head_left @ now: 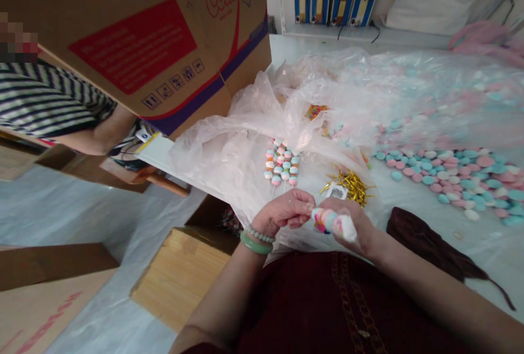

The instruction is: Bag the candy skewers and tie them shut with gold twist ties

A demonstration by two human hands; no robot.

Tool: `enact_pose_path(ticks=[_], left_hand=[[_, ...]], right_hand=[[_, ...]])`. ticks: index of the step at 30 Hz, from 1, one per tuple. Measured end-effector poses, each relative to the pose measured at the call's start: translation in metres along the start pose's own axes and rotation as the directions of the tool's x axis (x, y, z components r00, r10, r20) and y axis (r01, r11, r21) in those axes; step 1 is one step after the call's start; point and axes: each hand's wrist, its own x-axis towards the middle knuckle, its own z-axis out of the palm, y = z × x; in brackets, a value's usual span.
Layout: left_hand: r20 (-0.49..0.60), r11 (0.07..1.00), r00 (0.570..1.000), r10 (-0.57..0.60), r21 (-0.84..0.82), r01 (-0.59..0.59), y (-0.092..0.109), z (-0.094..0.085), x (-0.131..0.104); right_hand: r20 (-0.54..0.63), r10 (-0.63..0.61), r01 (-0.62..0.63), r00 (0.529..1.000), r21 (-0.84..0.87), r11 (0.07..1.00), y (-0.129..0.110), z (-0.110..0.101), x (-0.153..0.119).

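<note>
A wrapped marshmallow skewer (327, 219) in pink, blue and white lies across the space between my hands. My right hand (360, 226) is closed around its white end. At the other end, the fingertips of my left hand (289, 211) are pinched together; what exactly they grip there is too small to make out. Just beyond are a heap of gold twist ties (355, 187) and a small white card with a printed code (337, 191). Several finished marshmallow skewers (282, 164) lie side by side on the clear plastic sheeting (213, 144).
Loose pastel marshmallows (462, 177) spread over the table at right, partly under plastic. A dark brown cloth (426, 239) lies nearer. A large cardboard carton (164, 32) stands at left, beside a person in a striped sleeve (53, 97). An open box (184, 272) sits below the table edge.
</note>
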Motion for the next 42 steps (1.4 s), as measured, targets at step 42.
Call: enact_pose_path(ticks=[42], left_hand=[[-0.861, 0.856, 0.508, -0.013, 0.253, 0.450, -0.076, -0.083, -0.224]], right_hand=[[-0.024, 0.307, -0.251, 0.951, -0.637, 0.728, 0.032, 0.022, -0.003]])
